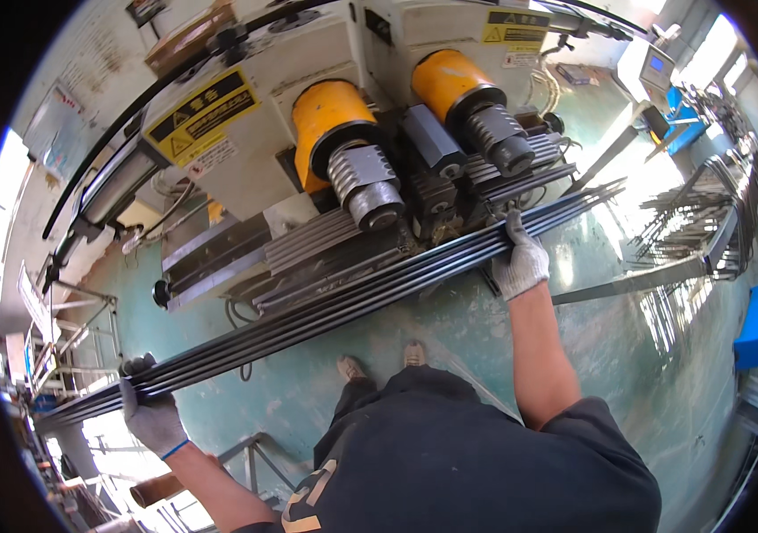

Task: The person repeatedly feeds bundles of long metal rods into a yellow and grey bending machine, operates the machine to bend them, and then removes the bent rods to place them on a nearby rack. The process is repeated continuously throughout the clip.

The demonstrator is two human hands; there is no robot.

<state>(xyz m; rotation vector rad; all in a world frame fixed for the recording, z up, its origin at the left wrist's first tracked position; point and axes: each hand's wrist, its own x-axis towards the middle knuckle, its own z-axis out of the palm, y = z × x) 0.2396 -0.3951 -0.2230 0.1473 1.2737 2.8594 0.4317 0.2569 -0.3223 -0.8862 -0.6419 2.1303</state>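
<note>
Both gloved hands are gripping a bundle of long dark metal rods running diagonally from lower left to upper right. The left hand is clenching the bundle's end at lower left; the right hand is grasping it right of centre. The rods are lying against the grooved rollers of the bending machine in the upper centre. They appear straight, so the bending seems not yet done.
</note>
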